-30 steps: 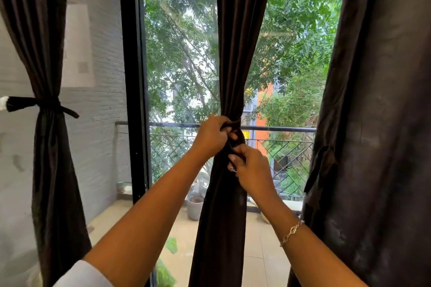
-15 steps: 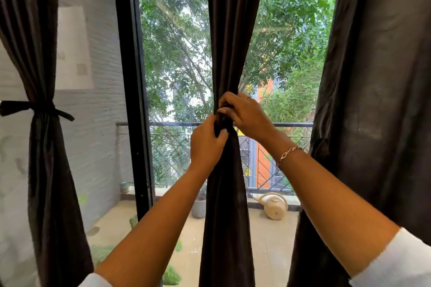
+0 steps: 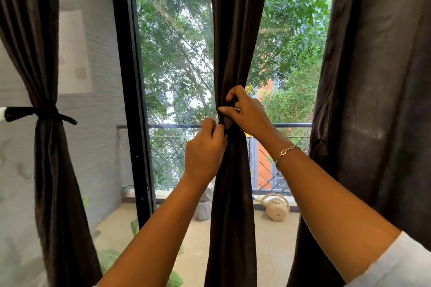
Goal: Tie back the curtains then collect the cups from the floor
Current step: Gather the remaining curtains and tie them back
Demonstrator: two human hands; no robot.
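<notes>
A dark brown middle curtain hangs gathered in front of the glass. My left hand pinches the dark tie band at its waist from the left. My right hand grips the same band from above and to the right, fingers curled over it. The left curtain is cinched by a dark tie that runs to the wall. The right curtain hangs loose. No cups are in view.
A black door frame stands between the left and middle curtains. Behind the glass lie a tiled balcony with a railing, a cream watering can and a grey plant pot.
My right hand rose from below the knot to above it, its arm now crossing from the right. My left hand dropped slightly. The view shifted a little to the left.
</notes>
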